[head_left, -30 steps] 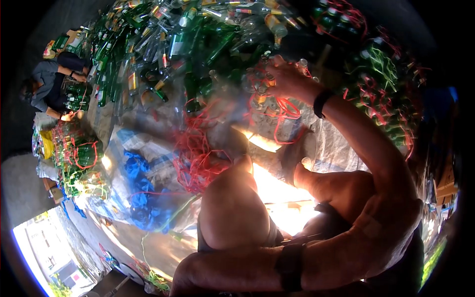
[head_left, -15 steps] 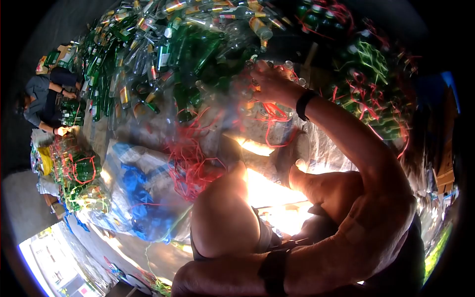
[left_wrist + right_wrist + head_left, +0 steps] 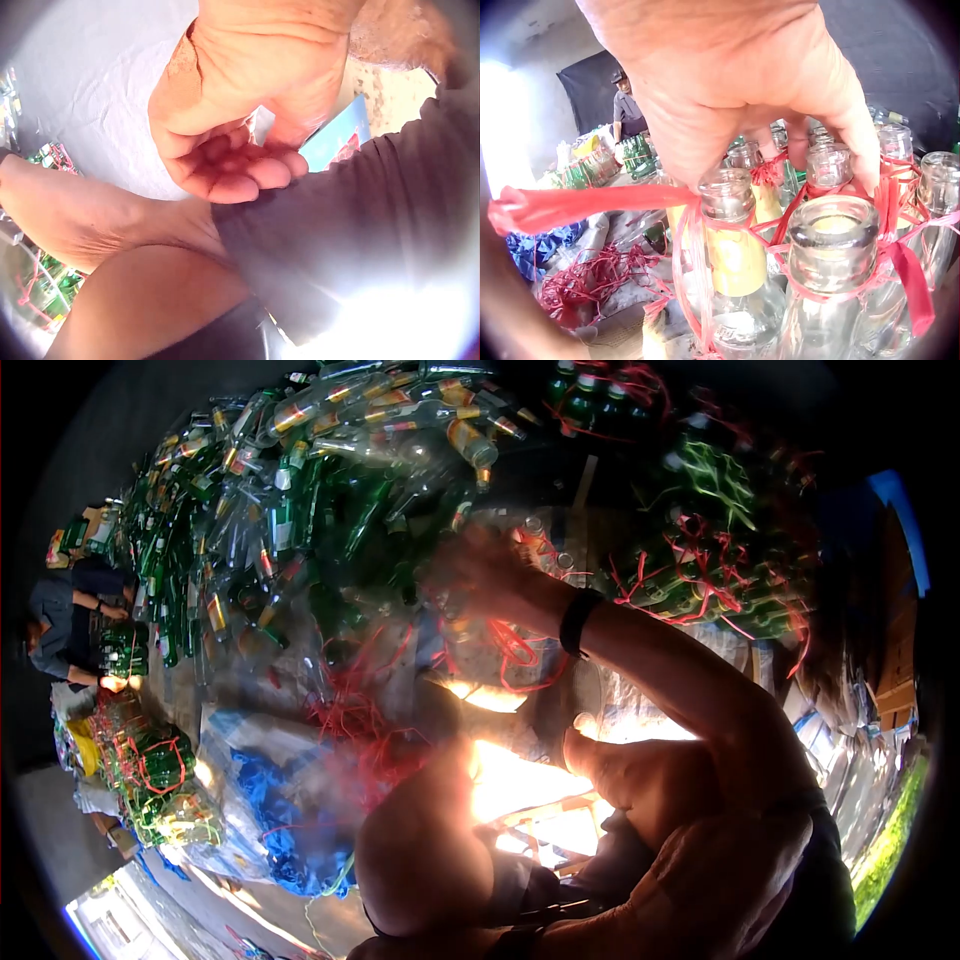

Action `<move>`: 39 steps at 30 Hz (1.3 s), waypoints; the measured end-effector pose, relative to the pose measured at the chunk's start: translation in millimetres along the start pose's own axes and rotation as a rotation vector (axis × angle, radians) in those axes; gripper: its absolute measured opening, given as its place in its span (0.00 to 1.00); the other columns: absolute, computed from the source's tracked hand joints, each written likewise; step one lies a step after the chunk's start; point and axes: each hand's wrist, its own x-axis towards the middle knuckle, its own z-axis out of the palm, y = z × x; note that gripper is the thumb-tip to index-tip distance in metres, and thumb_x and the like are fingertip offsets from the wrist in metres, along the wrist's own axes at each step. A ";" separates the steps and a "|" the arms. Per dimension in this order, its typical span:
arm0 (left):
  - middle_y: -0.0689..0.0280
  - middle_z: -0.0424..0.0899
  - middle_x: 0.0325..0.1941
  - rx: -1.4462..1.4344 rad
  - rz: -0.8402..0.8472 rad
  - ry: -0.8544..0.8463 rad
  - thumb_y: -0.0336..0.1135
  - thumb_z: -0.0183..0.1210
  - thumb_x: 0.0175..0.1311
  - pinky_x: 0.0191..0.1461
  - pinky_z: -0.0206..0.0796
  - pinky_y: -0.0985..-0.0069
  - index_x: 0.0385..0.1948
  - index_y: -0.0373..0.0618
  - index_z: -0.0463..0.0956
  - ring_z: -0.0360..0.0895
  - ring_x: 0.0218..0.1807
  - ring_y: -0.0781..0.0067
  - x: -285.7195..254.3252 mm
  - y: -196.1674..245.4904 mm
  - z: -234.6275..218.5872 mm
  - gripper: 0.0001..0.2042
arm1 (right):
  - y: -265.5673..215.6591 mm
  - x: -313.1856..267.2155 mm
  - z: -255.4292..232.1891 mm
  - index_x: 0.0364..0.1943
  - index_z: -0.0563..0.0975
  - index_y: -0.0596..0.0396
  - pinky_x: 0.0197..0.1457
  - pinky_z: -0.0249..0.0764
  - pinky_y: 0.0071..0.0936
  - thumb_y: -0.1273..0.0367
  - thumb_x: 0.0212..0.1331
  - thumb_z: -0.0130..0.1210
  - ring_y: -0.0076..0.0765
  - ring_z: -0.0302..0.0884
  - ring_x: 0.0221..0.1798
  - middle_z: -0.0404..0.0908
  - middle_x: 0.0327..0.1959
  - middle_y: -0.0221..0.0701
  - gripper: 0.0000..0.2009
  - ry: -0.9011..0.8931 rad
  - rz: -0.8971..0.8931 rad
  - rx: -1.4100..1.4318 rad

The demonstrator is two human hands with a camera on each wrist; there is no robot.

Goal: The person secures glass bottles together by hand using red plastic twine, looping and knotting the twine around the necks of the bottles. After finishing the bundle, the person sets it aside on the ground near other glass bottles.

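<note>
My right hand [image 3: 742, 82] reaches down over a bundle of clear glass bottles [image 3: 832, 262], thumb beside one neck [image 3: 727, 193] and fingers curled among the others. Red plastic string [image 3: 592, 206] loops around the necks, one strip stretching left. Blur covers the same hand [image 3: 495, 575] in the head view, where red string [image 3: 512, 645] hangs below it. My left hand [image 3: 232, 112] lies loosely curled against dark fabric [image 3: 345, 217] by my legs, with nothing seen in it; the head view does not show it.
Loose bottles [image 3: 300, 480] pile up beyond the bundle. Tied green bottles [image 3: 700, 575] stand at the right. Tangled red string [image 3: 360, 745] and a blue plastic bag [image 3: 270, 800] lie left of my knees. Another person [image 3: 65, 620] sits far left beside tied bottles.
The head view has turned, so the scene sits lower and further left. My right hand remains at the bottle bundle, its fingers slightly further left over it.
</note>
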 end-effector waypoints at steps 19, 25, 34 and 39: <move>0.58 0.77 0.24 0.028 0.021 -0.020 0.40 0.61 0.60 0.34 0.68 0.60 0.27 0.42 0.80 0.74 0.23 0.57 -1.0 11.5 0.9 0.10 | 36.1 23.7 45.0 0.59 0.80 0.53 0.58 0.78 0.48 0.66 0.48 0.67 0.50 0.79 0.61 0.76 0.59 0.38 0.29 0.217 0.073 0.376; 0.58 0.76 0.24 0.040 0.022 0.000 0.41 0.61 0.60 0.34 0.68 0.60 0.26 0.42 0.80 0.73 0.23 0.57 -0.2 7.5 -10.6 0.11 | 45.9 17.4 26.3 0.59 0.82 0.47 0.60 0.78 0.48 0.64 0.52 0.67 0.49 0.80 0.61 0.79 0.59 0.37 0.26 0.152 0.085 0.516; 0.58 0.76 0.23 0.053 0.013 0.013 0.42 0.61 0.60 0.34 0.67 0.60 0.26 0.42 0.81 0.72 0.22 0.58 1.2 7.3 -17.3 0.12 | 62.4 -2.4 -33.3 0.58 0.84 0.39 0.63 0.77 0.47 0.60 0.57 0.67 0.49 0.81 0.59 0.82 0.59 0.35 0.22 0.073 0.189 0.702; 0.58 0.76 0.23 0.055 -0.001 0.029 0.43 0.61 0.59 0.34 0.67 0.60 0.26 0.42 0.81 0.72 0.22 0.58 1.6 11.0 -18.8 0.13 | 85.8 -6.2 -59.3 0.50 0.84 0.44 0.59 0.77 0.48 0.63 0.58 0.64 0.51 0.77 0.59 0.79 0.57 0.32 0.15 0.032 0.065 0.365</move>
